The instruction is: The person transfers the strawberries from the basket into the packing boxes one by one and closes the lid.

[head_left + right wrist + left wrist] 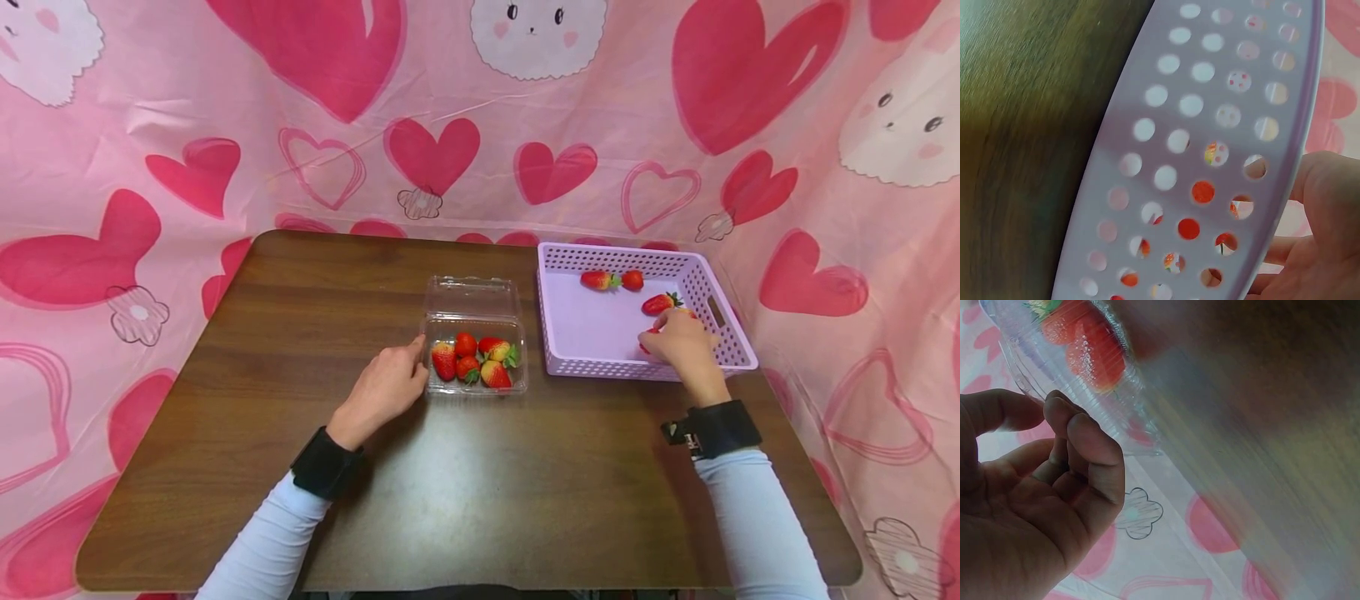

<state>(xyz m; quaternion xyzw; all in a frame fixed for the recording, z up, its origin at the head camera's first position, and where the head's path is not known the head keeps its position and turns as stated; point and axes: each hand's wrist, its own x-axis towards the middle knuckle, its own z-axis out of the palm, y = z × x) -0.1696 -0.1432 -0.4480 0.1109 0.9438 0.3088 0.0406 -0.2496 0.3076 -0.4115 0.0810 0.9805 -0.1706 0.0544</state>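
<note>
A clear plastic clamshell box stands on the table with its lid tipped back, several strawberries in its base. At its left edge is my left hand; thumb and forefinger pinch the rim, as the left wrist view shows. My right hand reaches into a lilac basket, its fingers on a strawberry near the front wall. Most of that berry is covered by the fingers. In the right wrist view the perforated wall hides much of the right hand.
Deeper in the basket lie more strawberries, two along the back and another beside my right hand. The basket stands right of the box on a brown wooden table. A pink heart-print cloth hangs behind.
</note>
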